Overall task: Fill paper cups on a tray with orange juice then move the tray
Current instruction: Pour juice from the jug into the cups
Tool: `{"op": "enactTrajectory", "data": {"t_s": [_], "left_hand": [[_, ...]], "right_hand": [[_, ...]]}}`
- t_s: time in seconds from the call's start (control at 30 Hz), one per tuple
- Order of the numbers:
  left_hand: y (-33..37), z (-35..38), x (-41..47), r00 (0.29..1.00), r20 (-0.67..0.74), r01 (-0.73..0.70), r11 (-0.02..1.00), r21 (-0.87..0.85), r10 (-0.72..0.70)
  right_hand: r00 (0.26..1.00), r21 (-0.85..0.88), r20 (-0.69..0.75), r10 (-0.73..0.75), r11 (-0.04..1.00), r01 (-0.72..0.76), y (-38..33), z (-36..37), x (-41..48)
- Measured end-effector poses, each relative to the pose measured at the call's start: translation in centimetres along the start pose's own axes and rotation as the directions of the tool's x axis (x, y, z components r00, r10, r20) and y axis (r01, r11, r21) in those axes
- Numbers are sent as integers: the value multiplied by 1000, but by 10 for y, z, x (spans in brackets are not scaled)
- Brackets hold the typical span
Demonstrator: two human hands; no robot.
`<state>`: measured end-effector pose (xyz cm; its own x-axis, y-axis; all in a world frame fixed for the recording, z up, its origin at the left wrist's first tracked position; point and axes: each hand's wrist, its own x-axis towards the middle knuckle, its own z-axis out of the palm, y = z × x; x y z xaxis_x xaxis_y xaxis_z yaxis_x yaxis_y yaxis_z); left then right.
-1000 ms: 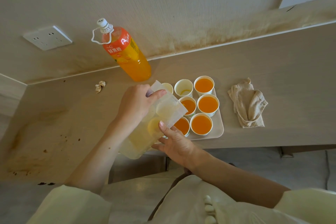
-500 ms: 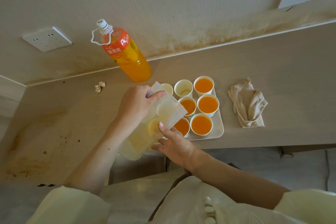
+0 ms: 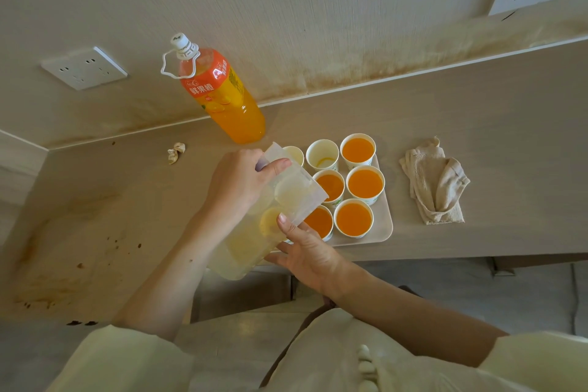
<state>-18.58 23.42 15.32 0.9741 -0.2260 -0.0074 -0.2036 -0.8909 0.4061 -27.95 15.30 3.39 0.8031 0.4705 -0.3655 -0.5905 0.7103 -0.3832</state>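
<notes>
Comparing this moment with the second before it, we find almost nothing has moved. The clear pitcher (image 3: 251, 248) hangs at the same tilt over the near-left corner of the tray (image 3: 386, 223), its spout above the cups. Our left hand (image 3: 238, 191) grips its top, thumb laid across the rim. Our right hand (image 3: 307, 251) cradles the lower wall, thumb pressed against the plastic.

The liquid inside is pale yellow, with what may be lemon slices (not the orange of the five full paper cups (image 3: 353, 220)), though through the plastic we cannot be sure. No stream shows at the spout, and the levels look unchanged. One rear cup (image 3: 322, 156) holds only a little at its bottom, and the corner cup (image 3: 294, 154) beside it is half hidden behind the pitcher. The orange juice bottle (image 3: 222, 99) stands capped by the wall, well apart from both hands.

We judge the filling stalled with two cups left, and the tray not yet ready to move.
</notes>
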Motion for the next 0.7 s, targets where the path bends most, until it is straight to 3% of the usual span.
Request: {"op": "enactTrajectory", "data": {"t_s": [0.7], "left_hand": [[3,-1,-1,1000,-5,-10,1000,12,10]], "right_hand": [[1000,7,0,-4,1000,4,-1,1,-1]]}}
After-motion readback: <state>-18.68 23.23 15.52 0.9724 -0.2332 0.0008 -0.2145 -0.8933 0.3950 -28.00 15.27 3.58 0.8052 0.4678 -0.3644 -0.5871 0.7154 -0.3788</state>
